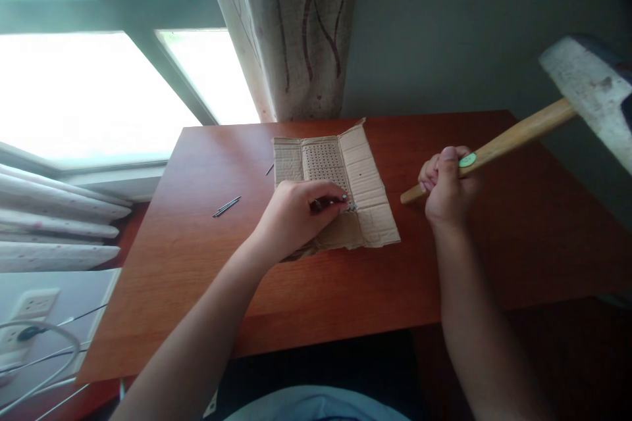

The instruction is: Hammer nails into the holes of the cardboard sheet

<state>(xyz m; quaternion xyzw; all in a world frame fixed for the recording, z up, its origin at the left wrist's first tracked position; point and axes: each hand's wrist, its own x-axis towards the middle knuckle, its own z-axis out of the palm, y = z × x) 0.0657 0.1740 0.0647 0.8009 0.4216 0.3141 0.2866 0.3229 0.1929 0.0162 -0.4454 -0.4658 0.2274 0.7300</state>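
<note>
Left hand (296, 214) on the cardboard (368, 187) in mid table (494, 256), fingertips pinched shut on what looks like a nail (351, 206), right hand (447, 187) fisted round the hammer (523, 133) handle, head raised to the right, spare nails (227, 206) lying left.

Red-brown wooden surface (345, 289) — flattened cardboard (363, 177) plus loose nails (226, 206).
Cardboard lies flat toward the back middle, one panel dotted with a grid of small holes; nails lie well to its left, a single nail (269, 170) — just beside its left edge.
</note>
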